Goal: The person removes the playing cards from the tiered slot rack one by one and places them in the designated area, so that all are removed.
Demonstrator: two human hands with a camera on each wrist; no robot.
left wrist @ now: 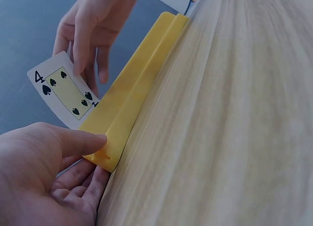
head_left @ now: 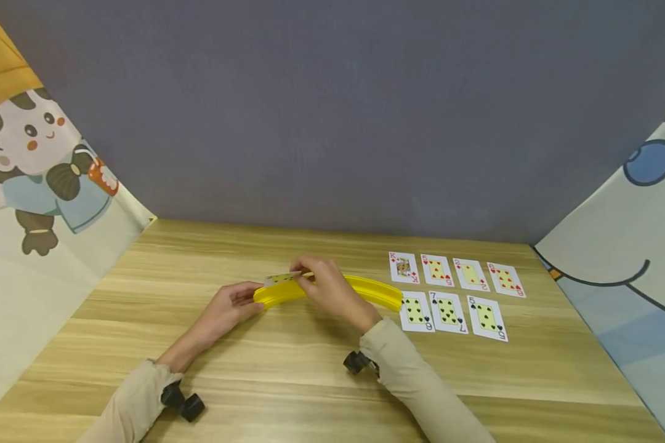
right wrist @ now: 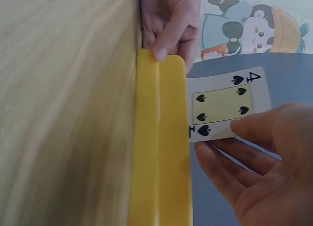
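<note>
A curved yellow card holder [head_left: 377, 292] stands on the table. My left hand [head_left: 229, 307] grips its left end, the thumb on the near face and the other fingers beneath and behind, as the left wrist view shows. My right hand [head_left: 332, 289] pinches the four of spades [right wrist: 222, 103] by one edge between thumb and fingers. This card [left wrist: 63, 91] stands upright near the holder's left end, its lower edge hidden by the holder's rim. How deep it sits in the slot I cannot tell.
Face up at the right lie two rows of playing cards. The back row has several red cards, with the king of diamonds [head_left: 403, 268] leftmost. In front lie three spades, including the seven [head_left: 449, 312] and five [head_left: 487, 318]; the leftmost spade card [head_left: 417, 312] touches the holder's outline.
</note>
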